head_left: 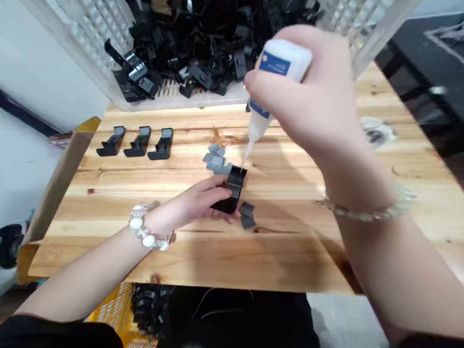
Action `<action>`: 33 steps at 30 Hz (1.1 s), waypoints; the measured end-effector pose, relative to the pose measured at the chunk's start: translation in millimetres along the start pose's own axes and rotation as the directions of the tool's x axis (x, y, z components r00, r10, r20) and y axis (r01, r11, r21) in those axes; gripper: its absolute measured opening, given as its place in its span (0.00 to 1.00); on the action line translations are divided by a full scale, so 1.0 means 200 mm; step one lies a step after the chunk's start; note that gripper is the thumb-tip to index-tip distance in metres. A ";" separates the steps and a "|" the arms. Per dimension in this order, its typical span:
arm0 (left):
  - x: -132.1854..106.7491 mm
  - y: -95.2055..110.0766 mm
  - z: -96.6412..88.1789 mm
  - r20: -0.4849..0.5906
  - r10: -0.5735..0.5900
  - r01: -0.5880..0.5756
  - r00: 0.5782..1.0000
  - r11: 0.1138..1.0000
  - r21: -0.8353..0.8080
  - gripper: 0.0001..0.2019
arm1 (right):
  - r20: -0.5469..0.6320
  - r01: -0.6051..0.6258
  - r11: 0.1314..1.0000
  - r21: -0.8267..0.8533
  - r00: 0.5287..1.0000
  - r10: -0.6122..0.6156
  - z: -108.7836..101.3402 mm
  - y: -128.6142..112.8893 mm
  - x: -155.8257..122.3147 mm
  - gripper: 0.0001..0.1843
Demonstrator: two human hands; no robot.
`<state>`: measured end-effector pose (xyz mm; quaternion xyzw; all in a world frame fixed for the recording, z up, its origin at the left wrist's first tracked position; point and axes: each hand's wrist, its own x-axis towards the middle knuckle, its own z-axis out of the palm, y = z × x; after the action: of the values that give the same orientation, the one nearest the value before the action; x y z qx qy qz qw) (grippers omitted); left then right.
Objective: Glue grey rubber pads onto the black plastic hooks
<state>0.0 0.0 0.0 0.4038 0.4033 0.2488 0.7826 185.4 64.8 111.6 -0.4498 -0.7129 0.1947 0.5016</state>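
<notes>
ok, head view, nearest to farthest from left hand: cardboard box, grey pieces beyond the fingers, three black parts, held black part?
1. Held black part: in the left hand.
2. Grey pieces: just beyond it.
3. Three black parts: row, left.
4. Cardboard box: far left.

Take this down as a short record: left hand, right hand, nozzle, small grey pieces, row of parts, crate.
Left hand: holds a black plastic part
Right hand: grips an upside-down white squeeze bottle with a blue label
Nozzle: points down at the held part's far end; contact unclear
Small grey pieces: one cluster beyond the left hand, a smaller group right of the held part
Row: three black parts on the wooden table, at left
Crate: white, lattice-sided, holding a black heap
</notes>
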 end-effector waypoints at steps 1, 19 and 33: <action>0.00 0.00 0.00 -0.007 0.002 -0.001 1.000 1.000 0.007 0.10 | 0.007 -0.009 1.000 -0.011 1.000 0.009 0.01 0.00 0.00 0.11; 0.00 0.02 0.04 -0.001 0.062 -0.062 0.998 0.995 -0.078 0.05 | -0.012 -0.373 0.547 0.750 0.819 0.574 -0.17 0.18 -0.04 0.12; -0.04 0.10 0.05 -0.305 0.333 -0.382 0.892 0.917 -0.115 0.04 | 0.656 -0.764 0.408 0.499 0.641 0.399 0.05 0.25 -0.30 0.13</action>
<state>3.6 1.2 23.6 0.3629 0.4051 0.4772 0.6903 203.7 41.2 38.4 -0.3717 -0.4474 0.7296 0.3597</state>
